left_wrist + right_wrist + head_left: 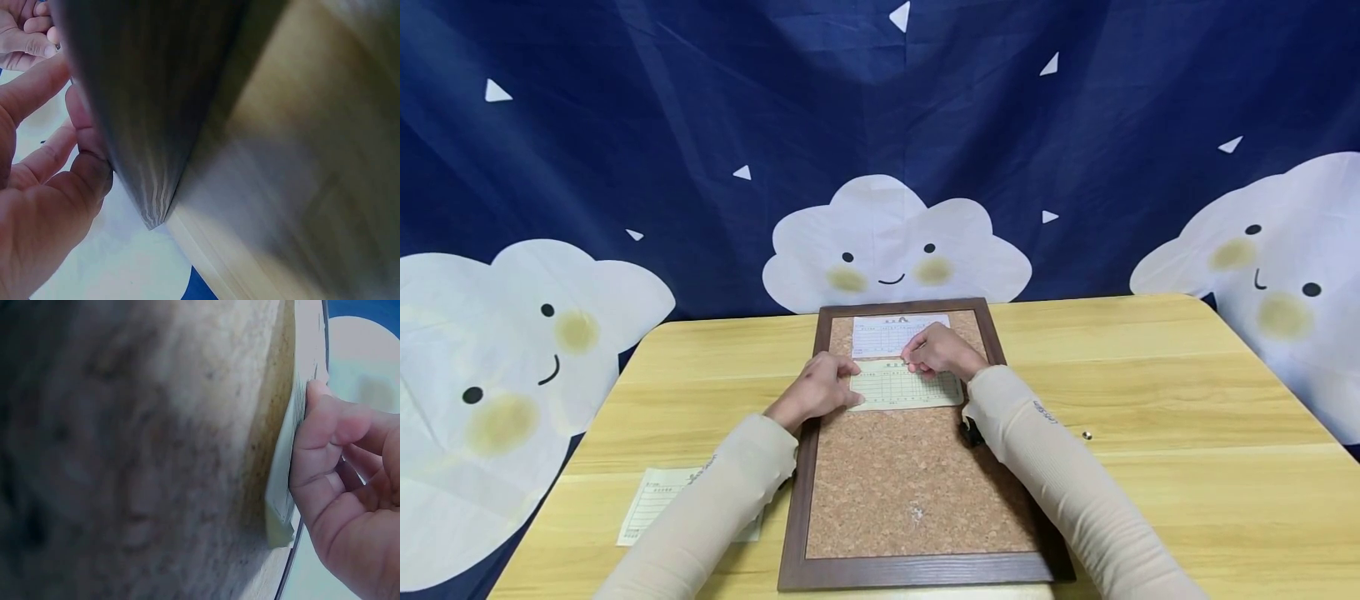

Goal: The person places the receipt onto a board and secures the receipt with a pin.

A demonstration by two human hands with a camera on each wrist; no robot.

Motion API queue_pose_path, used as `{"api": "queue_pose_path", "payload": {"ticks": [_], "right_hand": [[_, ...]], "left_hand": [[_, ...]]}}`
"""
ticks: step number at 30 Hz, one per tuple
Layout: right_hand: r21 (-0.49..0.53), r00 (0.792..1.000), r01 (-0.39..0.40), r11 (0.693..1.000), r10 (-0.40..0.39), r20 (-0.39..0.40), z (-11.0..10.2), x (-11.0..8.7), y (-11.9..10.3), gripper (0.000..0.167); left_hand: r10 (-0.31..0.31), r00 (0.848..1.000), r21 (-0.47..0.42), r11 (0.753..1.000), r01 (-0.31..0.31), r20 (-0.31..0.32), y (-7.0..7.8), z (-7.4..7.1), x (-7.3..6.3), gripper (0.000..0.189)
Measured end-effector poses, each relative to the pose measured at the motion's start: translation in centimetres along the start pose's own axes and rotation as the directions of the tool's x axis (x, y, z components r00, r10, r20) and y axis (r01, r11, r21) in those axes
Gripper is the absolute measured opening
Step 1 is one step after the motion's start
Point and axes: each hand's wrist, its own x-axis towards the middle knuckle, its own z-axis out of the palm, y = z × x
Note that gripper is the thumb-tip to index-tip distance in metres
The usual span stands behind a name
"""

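Note:
A pale yellow printed form lies across the upper part of a cork board with a brown wooden frame. My left hand rests at the form's left edge, thumb and forefinger spread apart and touching it. At the form's top edge my right hand pinches a small thumbtack, mostly hidden by the fingertips. In the left wrist view a tiny dark bit shows at the right hand's fingertips. The right wrist view shows the form's lower corner lifted off the cork. Above it lies a white printed form.
Another yellow form lies on the wooden table at the left, partly under my left forearm. A small shiny metal thumbtack sits right of the board. Behind the table hangs a dark blue cloth with white clouds.

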Motion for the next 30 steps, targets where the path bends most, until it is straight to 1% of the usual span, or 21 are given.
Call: {"api": "queue_pose_path", "payload": {"ticks": [10, 17, 24, 30], "right_hand": [[-0.015, 1.0, 0.018, 1.0, -0.018, 0.008, -0.07, 0.01, -0.15, 0.014], [-0.021, 1.0, -0.015, 1.0, 0.016, 0.017, -0.16, 0.0, -0.21, 0.014], [-0.028, 1.0, -0.003, 1.0, 0.003, 0.007, -0.19, 0.0, -0.16, 0.015], [-0.019, 1.0, -0.007, 1.0, 0.007, 0.0, -0.15, 0.0, -0.15, 0.015]], "left_hand": [[0.01, 1.0, 0.001, 1.0, -0.01, 0.004, 0.0, -0.12, -0.07, 0.04], [0.022, 1.0, -0.009, 1.0, -0.022, 0.008, -0.02, -0.02, 0.1, 0.041], [0.023, 1.0, -0.003, 1.0, -0.023, 0.001, 0.03, -0.06, 0.13, 0.041], [0.015, 1.0, -0.005, 1.0, -0.015, 0.009, 0.07, -0.05, 0.09, 0.041]]}}
